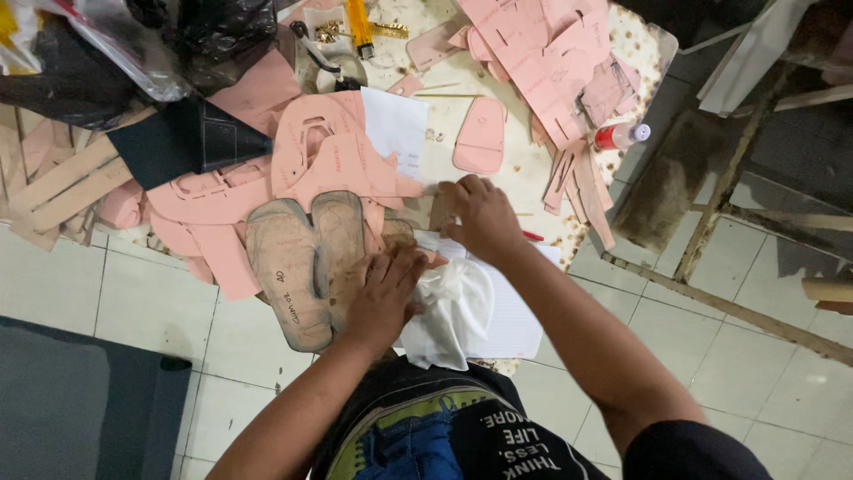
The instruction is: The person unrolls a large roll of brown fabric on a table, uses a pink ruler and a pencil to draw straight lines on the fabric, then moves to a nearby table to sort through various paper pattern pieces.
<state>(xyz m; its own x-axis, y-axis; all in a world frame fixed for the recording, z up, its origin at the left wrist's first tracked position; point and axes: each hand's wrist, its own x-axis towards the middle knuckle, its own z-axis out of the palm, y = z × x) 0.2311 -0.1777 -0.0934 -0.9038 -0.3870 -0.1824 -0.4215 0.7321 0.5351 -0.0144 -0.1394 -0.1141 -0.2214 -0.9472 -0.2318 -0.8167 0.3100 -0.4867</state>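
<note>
Both hands worked low over a cluttered table [462, 169] in the head view. The left hand [384, 298] lay palm down with fingers spread loosely, pressing on the near edge of two worn brown insoles [302, 258] that sat side by side, and its heel rested against a crumpled white cloth [449, 311]. Whether it gripped anything under the palm could not be told. The right hand [482, 216] was curled, its fingertips pinching a small brown cardboard piece [441, 210] just beyond the insoles, touching the table. A ruled white sheet [511, 316] lay under the cloth and the right forearm, reaching to the near edge of the table.

Around the insoles, pink paper patterns [338, 160] were spread in overlapping layers, with more of them heaped at the far right [542, 62]. One rounded pink pattern [481, 135] lay alone on bare tabletop, near a plain white sheet [395, 124]. A small bottle with a red label and pale cap [622, 135] lay on its side at the right edge. A yellow tool [359, 22] sat at the far side. A dark blue sheet [187, 138] and black plastic bags [213, 36] filled the left part, beside wooden strips [62, 182]. Pale floor tiles [693, 356] showed below, with a dark mat [80, 400] at the lower left.
</note>
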